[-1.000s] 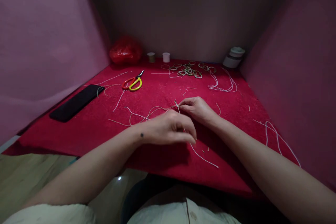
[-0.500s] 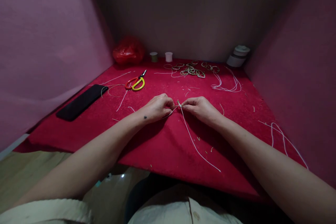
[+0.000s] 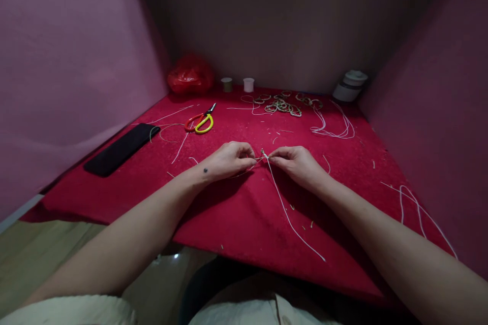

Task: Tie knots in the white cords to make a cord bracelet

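Over the middle of the red cloth, my left hand [image 3: 237, 158] is closed in a pinch on thin cord that runs right to a small knotted piece [image 3: 264, 154]. My right hand [image 3: 295, 161] pinches the cord at that knot from the other side, thumb and forefinger together. From the knot a loose white cord [image 3: 284, 205] trails toward the table's front edge. Another strand curves beneath my left hand. Exactly how the strands cross between my fingertips is too small to make out.
Scissors [image 3: 204, 121] with red and yellow handles and a black phone-like slab [image 3: 122, 150] lie left. Knotted cord loops [image 3: 282, 105], two small spools [image 3: 248, 85], a red plastic bag [image 3: 191, 74] and a lidded container [image 3: 349, 86] stand behind. Loose cords [image 3: 418, 205] lie right.
My left thumb has stretched forward along the cord, and the hand has drawn slightly away from the knot. My right hand keeps its pinch. The whole view has shifted a little.
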### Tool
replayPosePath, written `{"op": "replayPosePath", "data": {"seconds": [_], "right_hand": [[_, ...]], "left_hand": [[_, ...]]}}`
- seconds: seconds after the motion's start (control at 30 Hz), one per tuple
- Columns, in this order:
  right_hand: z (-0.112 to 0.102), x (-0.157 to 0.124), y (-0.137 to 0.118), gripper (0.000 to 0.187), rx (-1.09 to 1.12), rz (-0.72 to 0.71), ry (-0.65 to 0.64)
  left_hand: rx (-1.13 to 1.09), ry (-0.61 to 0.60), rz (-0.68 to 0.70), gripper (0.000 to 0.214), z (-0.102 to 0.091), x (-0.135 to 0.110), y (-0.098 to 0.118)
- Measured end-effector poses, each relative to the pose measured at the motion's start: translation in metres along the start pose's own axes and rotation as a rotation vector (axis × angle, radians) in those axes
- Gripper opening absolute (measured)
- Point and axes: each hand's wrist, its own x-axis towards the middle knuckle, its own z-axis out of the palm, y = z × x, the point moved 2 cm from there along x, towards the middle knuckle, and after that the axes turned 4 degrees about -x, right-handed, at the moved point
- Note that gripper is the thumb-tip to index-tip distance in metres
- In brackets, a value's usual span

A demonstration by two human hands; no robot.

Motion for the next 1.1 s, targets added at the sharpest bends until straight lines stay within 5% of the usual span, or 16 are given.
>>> {"op": "replayPosePath", "data": {"seconds": [0.3,0.67,0.9,1.1], "right_hand": [[-0.005,-0.008,0.001,0.016,-0.090,-0.020,0.062],[-0.009,-0.010,0.006,0.018,-0.248,-0.024,0.095],[-0.009,-0.023,-0.012,0.020,-0.472,-0.189,0.347],[0.015,-0.027,-0.019,0.027,-0.549,-0.297,0.183]], "left_hand": [[0.310,0.061,0.158,0.018,0.011,-0.003,0.004],[0.289,0.010,0.175,0.019,0.012,-0.005,0.006],[0.242,0.011,0.147,0.021,0.011,-0.004,0.009],[0.190,-0.011,0.129,0.027,0.009,-0.002,0.007]]}}
